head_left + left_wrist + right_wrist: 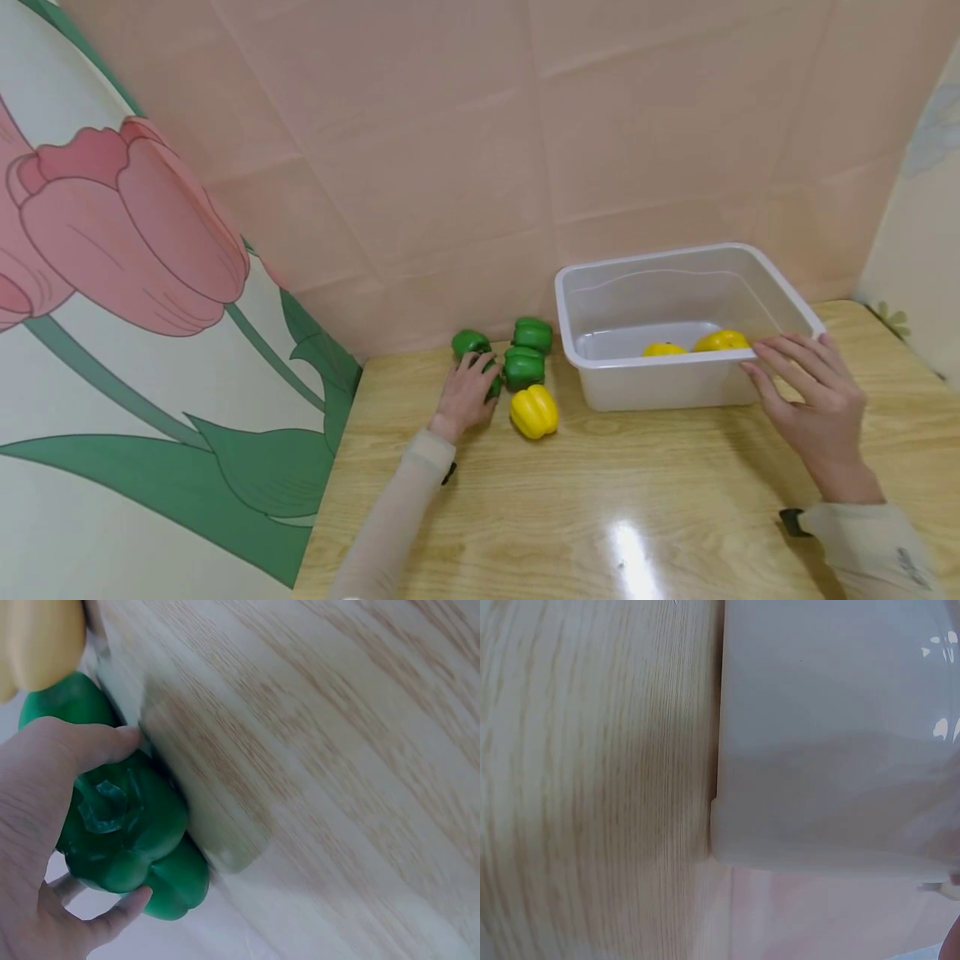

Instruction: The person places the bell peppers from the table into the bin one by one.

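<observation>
Left hand (465, 396) grips a green bell pepper (154, 814) near 3 other green ones (523, 368); only the left wrist view shows its stem (105, 804). Right hand (813, 400) pinches the plastic bin (667, 387)'s rim; only the head view shows 2 yellow bell peppers (722, 340) inside.

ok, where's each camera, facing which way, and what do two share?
Head: on the head, facing forward and down at table, tub and peppers; left hand, right hand and both sleeves show.
Left wrist: on that wrist, facing the left hand's grip on a green pepper; thumb and fingers show.
Right wrist: on that wrist, facing the tub's outside; a sliver of hand shows.
Shared: head and right wrist show the tub.
</observation>
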Available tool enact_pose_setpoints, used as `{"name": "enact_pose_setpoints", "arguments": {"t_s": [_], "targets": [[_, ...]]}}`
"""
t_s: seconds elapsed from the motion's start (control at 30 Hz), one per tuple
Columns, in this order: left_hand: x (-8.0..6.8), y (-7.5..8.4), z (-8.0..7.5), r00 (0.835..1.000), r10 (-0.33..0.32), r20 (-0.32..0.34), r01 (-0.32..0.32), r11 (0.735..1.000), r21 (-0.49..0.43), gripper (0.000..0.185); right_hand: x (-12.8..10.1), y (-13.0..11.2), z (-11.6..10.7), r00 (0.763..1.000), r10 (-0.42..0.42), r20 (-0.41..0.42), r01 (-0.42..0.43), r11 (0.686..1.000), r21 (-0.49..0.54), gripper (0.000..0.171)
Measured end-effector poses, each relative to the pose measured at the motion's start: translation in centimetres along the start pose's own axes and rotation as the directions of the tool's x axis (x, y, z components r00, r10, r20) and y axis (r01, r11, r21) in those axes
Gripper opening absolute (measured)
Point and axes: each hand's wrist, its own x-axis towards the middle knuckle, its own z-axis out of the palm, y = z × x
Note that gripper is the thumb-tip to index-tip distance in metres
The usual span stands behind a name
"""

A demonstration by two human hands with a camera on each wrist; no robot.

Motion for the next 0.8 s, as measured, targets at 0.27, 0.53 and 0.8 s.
{"name": "enact_pose_setpoints", "arguments": {"t_s": [0.27,0.53,0.8], "targets": [[-0.20,-0.20,-0.19,0.999,-0.033,0.016,0.033,0.999,-0.001,0.061,0.08,-0.09,0.08,1.000,-0.004,-0.011,0.004,1.000,0.005,0.031],[-0.57,-0.56,-0.21,1.000,-0.010,-0.027,0.011,1.000,0.022,0.061,-0.01,-0.02,0.06,1.000,-0.005,-0.011,0.005,1.000,-0.009,0.031],[-0.92,-0.91,-0.65,0.996,-0.010,-0.086,0.008,1.000,-0.021,0.058,0.04,0.02,0.12,1.000,-0.008,-0.012,0.008,1.000,-0.001,0.031]]}}
